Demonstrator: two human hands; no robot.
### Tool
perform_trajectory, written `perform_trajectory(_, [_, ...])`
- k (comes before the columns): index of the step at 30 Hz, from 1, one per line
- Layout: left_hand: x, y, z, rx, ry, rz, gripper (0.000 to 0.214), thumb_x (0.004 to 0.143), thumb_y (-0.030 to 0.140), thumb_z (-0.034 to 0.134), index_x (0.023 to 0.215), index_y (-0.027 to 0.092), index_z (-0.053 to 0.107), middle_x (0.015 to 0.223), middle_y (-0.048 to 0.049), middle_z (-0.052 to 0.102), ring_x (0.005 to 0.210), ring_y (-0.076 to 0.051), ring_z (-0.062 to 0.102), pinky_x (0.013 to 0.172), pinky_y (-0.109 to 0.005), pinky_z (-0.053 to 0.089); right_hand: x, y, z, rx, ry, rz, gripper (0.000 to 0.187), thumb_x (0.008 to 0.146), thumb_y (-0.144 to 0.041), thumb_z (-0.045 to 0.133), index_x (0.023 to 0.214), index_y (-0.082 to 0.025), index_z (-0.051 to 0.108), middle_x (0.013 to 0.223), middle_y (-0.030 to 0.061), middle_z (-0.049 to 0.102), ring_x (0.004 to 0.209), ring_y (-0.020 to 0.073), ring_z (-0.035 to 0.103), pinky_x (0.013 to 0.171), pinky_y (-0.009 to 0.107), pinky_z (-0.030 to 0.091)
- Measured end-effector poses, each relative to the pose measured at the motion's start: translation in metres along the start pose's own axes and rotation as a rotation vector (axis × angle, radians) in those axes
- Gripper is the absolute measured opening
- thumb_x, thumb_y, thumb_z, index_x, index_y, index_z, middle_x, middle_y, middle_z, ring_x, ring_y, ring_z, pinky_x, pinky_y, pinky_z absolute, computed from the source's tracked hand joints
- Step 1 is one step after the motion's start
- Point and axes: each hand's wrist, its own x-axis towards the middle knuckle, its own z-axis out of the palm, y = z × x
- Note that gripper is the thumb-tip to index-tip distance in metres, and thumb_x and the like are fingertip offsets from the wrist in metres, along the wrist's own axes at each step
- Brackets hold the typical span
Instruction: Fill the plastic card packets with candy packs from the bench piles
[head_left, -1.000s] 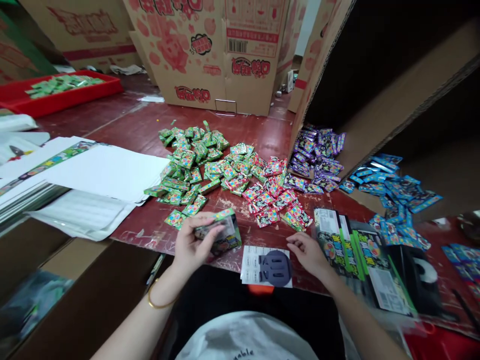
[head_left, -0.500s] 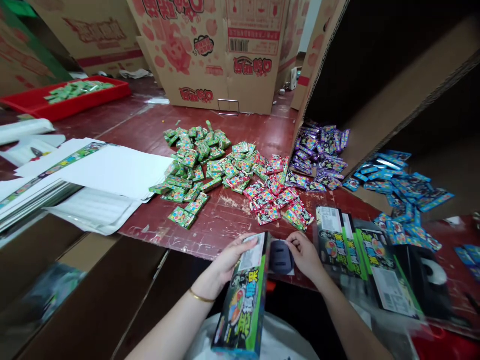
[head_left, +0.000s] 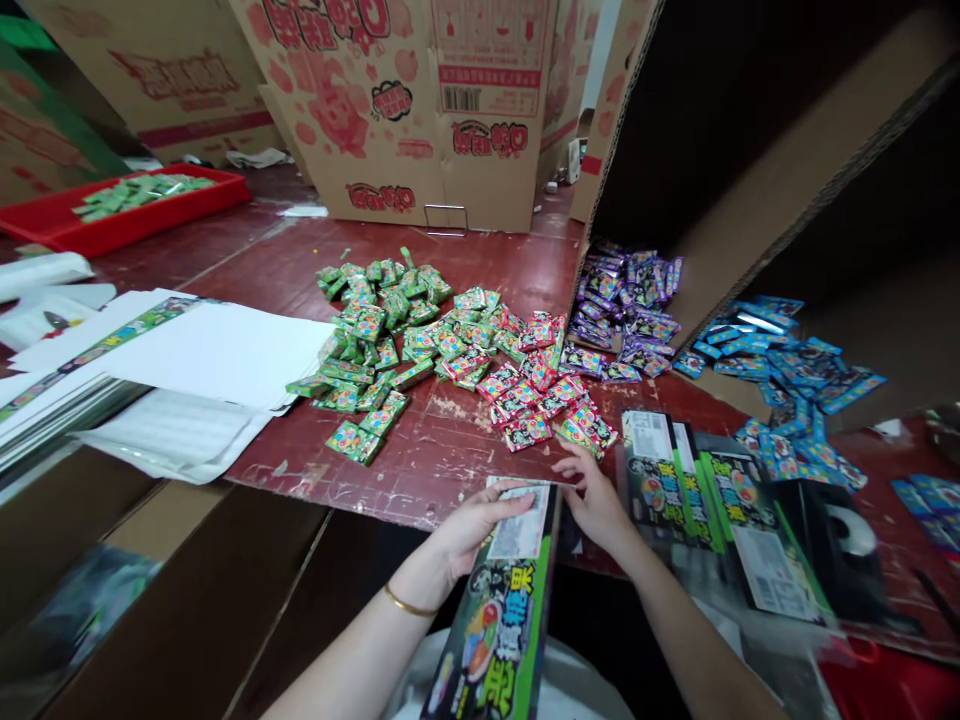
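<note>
My left hand (head_left: 474, 527) is wrapped round the upper part of a long black and green printed candy box (head_left: 504, 610), thumb on its white label panel. The box slants down toward my lap. At its top right corner, my right hand (head_left: 596, 505) has its fingertips on the end edge, the index finger stretched past it. The end flap is mostly hidden. Just beyond both hands lie red candy packets (head_left: 529, 400) and green candy packets (head_left: 367, 375). Flat printed box blanks in clear plastic (head_left: 679, 480) lie right of my right hand.
Purple packets (head_left: 626, 310) and blue packets (head_left: 799, 385) spill from tipped cartons (head_left: 637, 130) at right. White sheets (head_left: 202, 350) lie at left, behind them a red tray (head_left: 187, 205) of green packets. A large carton (head_left: 405, 120) stands at the back. An open box (head_left: 150, 540) sits below the table edge.
My right hand has let go of the dark slotted end flap, which no longer shows, and shifted to the box's corner. The box has moved slightly right. The view has turned a little.
</note>
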Motion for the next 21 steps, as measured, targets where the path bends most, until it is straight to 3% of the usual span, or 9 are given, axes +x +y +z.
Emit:
perform_trajectory(6, [0.005, -0.004, -0.003, 0.078, 0.057, -0.028, 0.041, 0.057, 0.019, 0.086, 0.089, 0.014, 0.062, 0.071, -0.0029, 0.073, 0.057, -0.015, 0.069, 0.06, -0.023, 0.054, 0.017, -0.003, -0.002, 0.055, -0.135, -0.02, 0.059, 0.072, -0.007, 0.055, 0.128, -0.022, 0.041, 0.089, 0.0004, 0.059, 0.066, 0.0125, 0.055, 0.068, 0.029, 0.047])
perform_trajectory(11, [0.001, -0.008, -0.001, 0.127, 0.108, 0.0, 0.044, 0.052, 0.019, 0.088, 0.086, 0.015, 0.059, 0.068, -0.001, 0.072, 0.054, -0.013, 0.067, 0.058, -0.022, 0.051, 0.019, -0.006, -0.001, 0.063, -0.215, -0.068, 0.057, 0.073, -0.007, 0.052, 0.128, -0.021, 0.042, 0.078, -0.002, 0.058, 0.07, 0.014, 0.055, 0.072, 0.029, 0.046])
perform_trajectory(16, [0.005, -0.012, -0.006, 0.147, 0.097, 0.006, 0.047, 0.05, 0.021, 0.089, 0.086, 0.015, 0.059, 0.073, -0.0041, 0.073, 0.058, -0.016, 0.068, 0.057, -0.024, 0.051, 0.011, -0.006, 0.002, 0.215, -0.079, 0.023, 0.048, 0.076, -0.017, 0.057, 0.121, -0.021, 0.043, 0.072, -0.0029, 0.061, 0.07, 0.0162, 0.059, 0.074, 0.032, 0.047])
perform_trajectory(21, [0.009, -0.01, -0.008, 0.155, 0.095, 0.006, 0.05, 0.047, 0.022, 0.09, 0.085, 0.015, 0.058, 0.071, -0.0026, 0.071, 0.061, -0.016, 0.068, 0.061, -0.025, 0.052, 0.008, -0.01, -0.003, 0.576, 0.068, 0.171, 0.052, 0.069, -0.032, 0.074, 0.11, -0.02, 0.043, 0.071, -0.0024, 0.063, 0.068, 0.0163, 0.061, 0.069, 0.031, 0.048])
